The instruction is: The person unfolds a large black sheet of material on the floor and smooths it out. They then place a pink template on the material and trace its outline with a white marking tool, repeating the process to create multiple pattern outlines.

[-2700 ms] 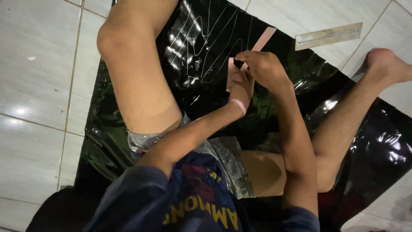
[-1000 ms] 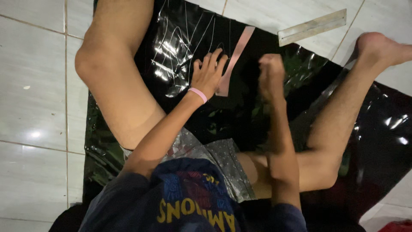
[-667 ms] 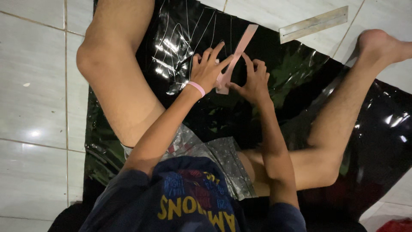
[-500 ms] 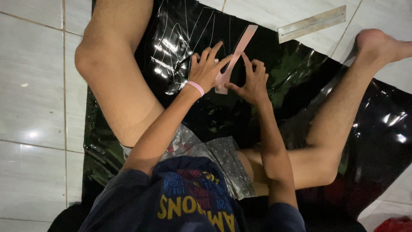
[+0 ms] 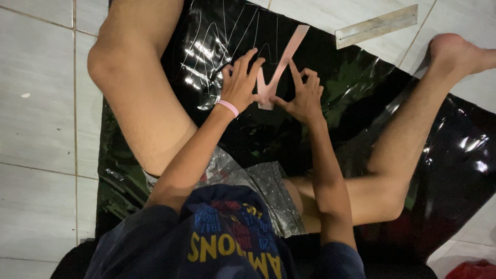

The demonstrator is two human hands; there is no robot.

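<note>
I sit on a tiled floor with a glossy black plastic sheet [image 5: 356, 77] spread between my legs. A pink, long narrow template strip [image 5: 283, 63] lies flat on the sheet, slanting up to the right. My left hand [image 5: 238, 81], a pink band at its wrist, lies spread with its fingers pressing on the strip's left edge. My right hand [image 5: 304, 94] presses its fingertips against the strip's lower right side. Thin white scored lines [image 5: 217, 36] cross the sheet to the left of the strip.
A pale metal ruler [image 5: 376, 26] lies on the white tiles at the upper right, beyond the sheet. My bare left leg [image 5: 135, 88] and right leg [image 5: 413, 124] flank the work area. A red thing [image 5: 473, 270] shows at the bottom right corner.
My right hand came back from a raised fist and settled its fingertips on the strip. My left hand has stayed spread on the strip; the view shifted slightly.
</note>
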